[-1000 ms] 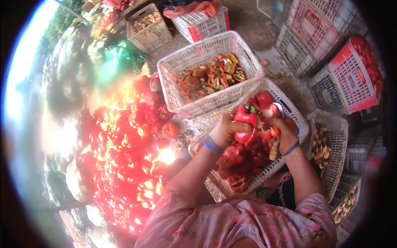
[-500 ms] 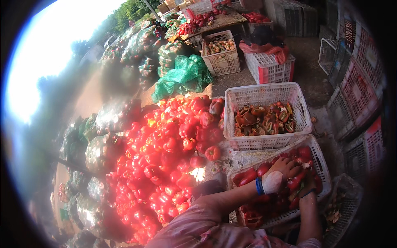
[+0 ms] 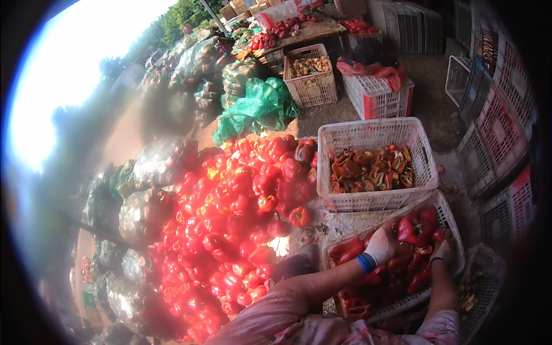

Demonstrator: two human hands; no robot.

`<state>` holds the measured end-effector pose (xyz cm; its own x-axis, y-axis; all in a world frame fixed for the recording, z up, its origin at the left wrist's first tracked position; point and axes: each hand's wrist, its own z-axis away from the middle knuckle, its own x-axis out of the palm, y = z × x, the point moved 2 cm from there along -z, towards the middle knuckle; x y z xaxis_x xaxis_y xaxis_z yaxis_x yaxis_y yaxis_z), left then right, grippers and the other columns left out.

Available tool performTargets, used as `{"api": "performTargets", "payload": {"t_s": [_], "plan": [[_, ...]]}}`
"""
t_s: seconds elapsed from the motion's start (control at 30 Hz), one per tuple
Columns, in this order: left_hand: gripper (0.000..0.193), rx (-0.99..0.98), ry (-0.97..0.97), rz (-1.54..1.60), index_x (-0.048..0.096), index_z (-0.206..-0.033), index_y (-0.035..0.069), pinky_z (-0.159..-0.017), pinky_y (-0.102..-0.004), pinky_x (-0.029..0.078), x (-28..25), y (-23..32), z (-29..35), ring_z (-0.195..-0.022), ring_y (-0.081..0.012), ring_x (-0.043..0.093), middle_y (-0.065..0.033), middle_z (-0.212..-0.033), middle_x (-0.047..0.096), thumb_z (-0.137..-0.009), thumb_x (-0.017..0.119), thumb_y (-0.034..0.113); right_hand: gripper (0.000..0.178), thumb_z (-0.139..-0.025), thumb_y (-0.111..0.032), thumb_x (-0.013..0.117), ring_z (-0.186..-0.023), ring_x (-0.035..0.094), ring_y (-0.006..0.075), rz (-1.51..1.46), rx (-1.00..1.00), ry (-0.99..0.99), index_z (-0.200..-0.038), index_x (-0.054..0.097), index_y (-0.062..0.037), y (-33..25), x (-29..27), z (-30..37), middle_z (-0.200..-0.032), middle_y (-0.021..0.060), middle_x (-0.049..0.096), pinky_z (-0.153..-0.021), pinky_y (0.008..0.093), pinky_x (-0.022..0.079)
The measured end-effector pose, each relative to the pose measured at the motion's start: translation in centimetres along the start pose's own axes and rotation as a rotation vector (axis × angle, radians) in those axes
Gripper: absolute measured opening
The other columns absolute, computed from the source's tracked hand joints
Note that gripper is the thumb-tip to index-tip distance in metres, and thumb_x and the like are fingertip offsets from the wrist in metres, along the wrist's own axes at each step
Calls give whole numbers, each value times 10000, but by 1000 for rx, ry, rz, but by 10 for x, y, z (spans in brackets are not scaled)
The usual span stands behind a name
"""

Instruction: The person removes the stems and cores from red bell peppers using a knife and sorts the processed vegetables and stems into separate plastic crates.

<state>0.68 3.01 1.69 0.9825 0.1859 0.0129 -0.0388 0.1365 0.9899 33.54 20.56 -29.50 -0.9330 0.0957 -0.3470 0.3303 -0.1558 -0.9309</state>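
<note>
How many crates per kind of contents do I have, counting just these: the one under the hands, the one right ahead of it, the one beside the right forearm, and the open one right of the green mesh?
Red bell pepper crate: 1
Cut pepper scrap crate: 1
Pale trimmings crates, far one and near one: 2
Total: 4 crates

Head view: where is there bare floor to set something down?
Dark floor between the red-edged crate and stacked crates looks bare; so does a strip right of the green net. Crowded: pepper heap, and the pepper crate around the left hand and right hand.
</note>
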Motion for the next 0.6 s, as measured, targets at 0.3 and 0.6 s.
{"api": "performTargets", "payload": {"t_s": [0.3,0.6], "plan": [[872,-166,46,-68,455,-1363,2,-939,-324,498,-23,5,10,-1091,-187,602,-134,-1190,641,-659,898,265,755,-802,-301,712,-1155,598,326,1178,-169,23,-1473,394,-164,8,-3,-3,-1297,190,587,-998,414,481],[589,63,248,15,496,-1139,5,-743,-283,536,-44,22,2,-856,-141,597,-73,-961,632,-659,833,-48,511,-794,-494,731,-558,467,97,152,196,-246,-1046,688,-52,-286,17,81,-919,55,702,-499,295,417]]}}
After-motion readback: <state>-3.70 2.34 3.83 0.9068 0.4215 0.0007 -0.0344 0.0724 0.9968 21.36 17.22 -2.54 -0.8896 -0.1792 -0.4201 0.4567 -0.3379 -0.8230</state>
